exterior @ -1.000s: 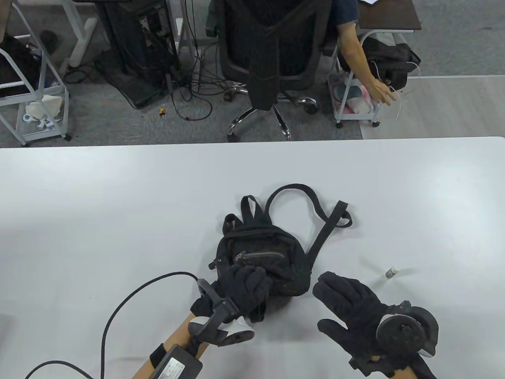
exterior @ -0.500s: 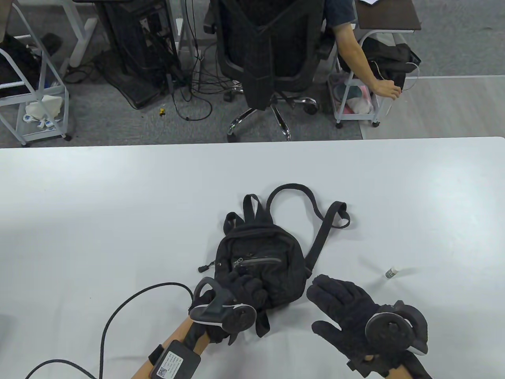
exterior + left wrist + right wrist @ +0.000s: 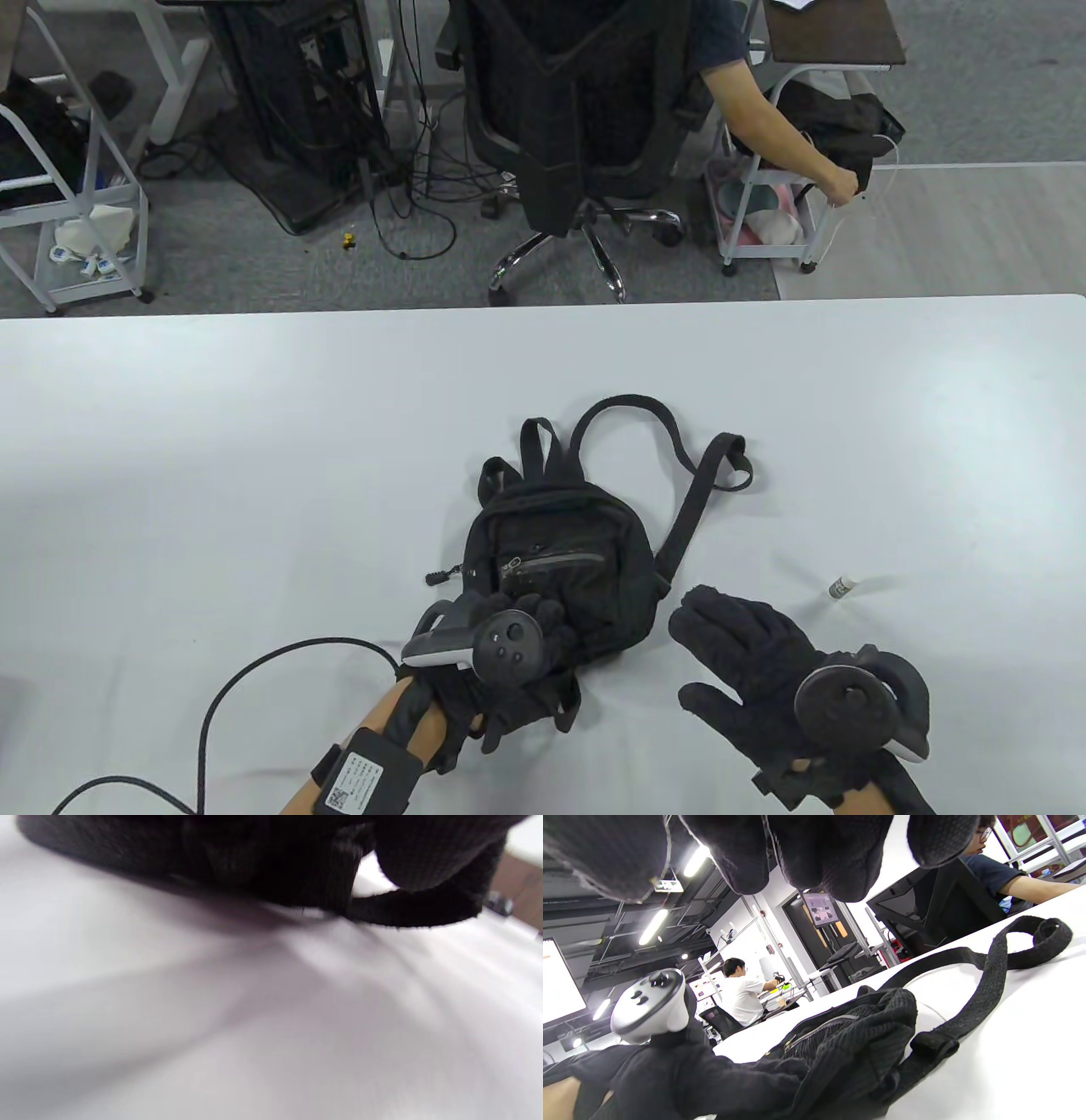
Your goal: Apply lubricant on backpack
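Note:
A small black backpack (image 3: 564,543) lies on the white table (image 3: 254,475), front zip pocket up and straps spread to the far right. My left hand (image 3: 534,628) lies on its near-left corner, fingers curled on the fabric; it also shows in the right wrist view (image 3: 683,1077), against the backpack (image 3: 848,1043). My right hand (image 3: 725,649) is spread open and empty just right of the backpack, apart from it. A small lubricant bottle (image 3: 842,586) lies on the table to the right. The left wrist view shows only blurred black fabric (image 3: 212,857) over the table.
A black cable (image 3: 246,679) runs from my left forearm across the near-left table. A loose strap end (image 3: 564,713) lies by my left hand. Beyond the far edge are an office chair (image 3: 577,110), a seated person's arm (image 3: 780,136) and carts.
My left hand has turned palm down on the backpack's near corner, tracker now facing up, and the backpack has settled flat. My right hand has stayed open, shifting slightly.

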`<state>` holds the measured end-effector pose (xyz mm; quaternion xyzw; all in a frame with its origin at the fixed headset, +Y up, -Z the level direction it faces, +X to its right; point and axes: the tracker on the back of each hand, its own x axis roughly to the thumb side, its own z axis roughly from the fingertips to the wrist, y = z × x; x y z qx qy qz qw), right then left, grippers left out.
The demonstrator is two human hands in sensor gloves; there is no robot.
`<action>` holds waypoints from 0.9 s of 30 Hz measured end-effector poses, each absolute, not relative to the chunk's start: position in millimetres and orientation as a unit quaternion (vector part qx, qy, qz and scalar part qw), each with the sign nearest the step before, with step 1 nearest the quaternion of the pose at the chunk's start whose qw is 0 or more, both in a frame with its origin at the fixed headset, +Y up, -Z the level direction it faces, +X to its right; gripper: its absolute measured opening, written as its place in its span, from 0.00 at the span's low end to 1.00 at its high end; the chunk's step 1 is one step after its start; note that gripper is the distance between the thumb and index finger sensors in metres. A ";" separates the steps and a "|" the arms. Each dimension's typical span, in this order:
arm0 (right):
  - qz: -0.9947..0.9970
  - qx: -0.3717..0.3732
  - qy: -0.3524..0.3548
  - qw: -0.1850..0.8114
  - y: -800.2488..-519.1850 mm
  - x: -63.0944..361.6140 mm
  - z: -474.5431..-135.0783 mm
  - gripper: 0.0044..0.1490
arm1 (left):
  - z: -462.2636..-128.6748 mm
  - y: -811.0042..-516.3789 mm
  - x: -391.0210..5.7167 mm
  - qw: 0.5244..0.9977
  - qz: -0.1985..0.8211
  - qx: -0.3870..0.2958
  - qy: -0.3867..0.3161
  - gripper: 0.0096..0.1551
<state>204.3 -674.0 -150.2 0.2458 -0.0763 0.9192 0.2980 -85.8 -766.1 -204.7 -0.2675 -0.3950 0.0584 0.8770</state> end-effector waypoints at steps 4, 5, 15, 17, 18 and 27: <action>0.921 0.233 -0.077 0.302 -673.3 210.9 -153.0 0.43 | -203.9 -759.4 -83.7 0.881 0.037 -0.258 -0.394 0.52; 0.922 0.230 -0.077 0.303 -673.1 212.0 -153.5 0.43 | -204.3 -756.2 -84.8 0.883 0.046 -0.253 -0.392 0.50; 0.919 0.201 -0.095 0.326 -664.2 232.5 -156.6 0.42 | -201.2 -704.4 -119.6 0.892 0.116 -0.264 -0.348 0.46; 0.918 0.190 -0.098 0.334 -663.0 239.2 -158.3 0.42 | -200.2 -694.0 -128.2 0.897 0.138 -0.232 -0.350 0.46; 0.917 0.181 -0.098 0.340 -662.6 244.2 -159.9 0.42 | -199.8 -688.4 -134.0 0.901 0.157 -0.204 -0.348 0.45; 0.937 0.039 -0.064 0.342 -670.0 293.7 -178.8 0.41 | -189.6 -668.7 -203.0 0.864 0.397 0.022 -0.309 0.45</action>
